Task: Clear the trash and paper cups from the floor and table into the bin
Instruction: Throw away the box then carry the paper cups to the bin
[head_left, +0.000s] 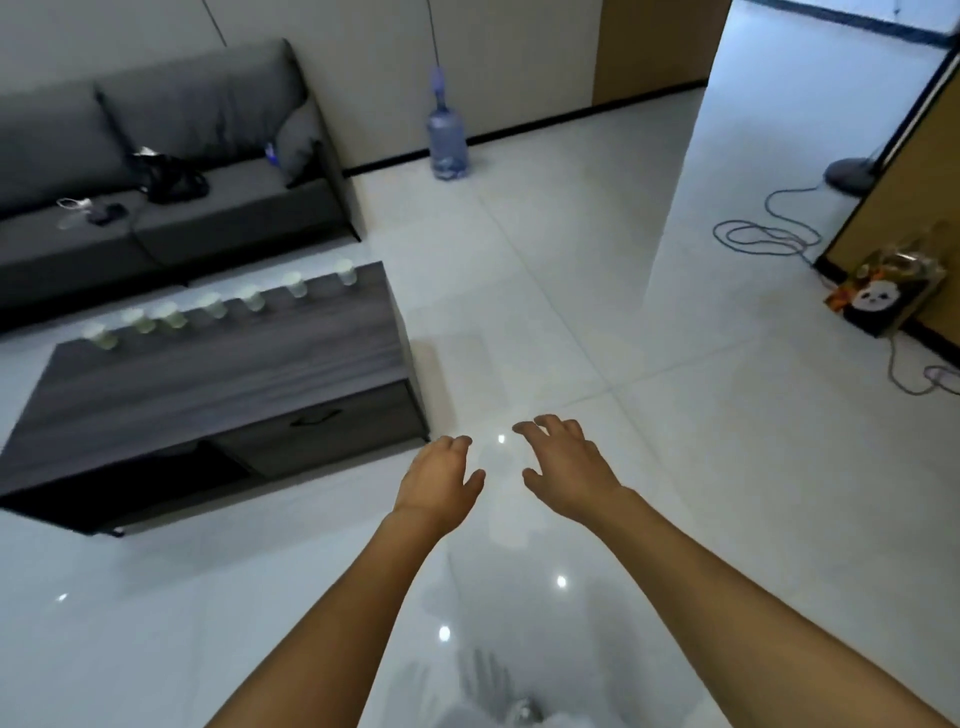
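Several white paper cups (213, 304) stand in a row along the far edge of a low dark wooden table (218, 374) at the left. My left hand (441, 475) and my right hand (563, 462) are stretched out side by side above the white tiled floor, right of the table's near corner. Both hands are empty, with fingers loosely spread and bent. No bin is in view. The picture is blurred.
A grey sofa (156, 171) with a black bag and small items stands behind the table. A large water bottle (445, 137) stands by the far wall. At the right lie a coiled cable (763, 236), a fan base (852, 174) and a panda-print box (883, 296).
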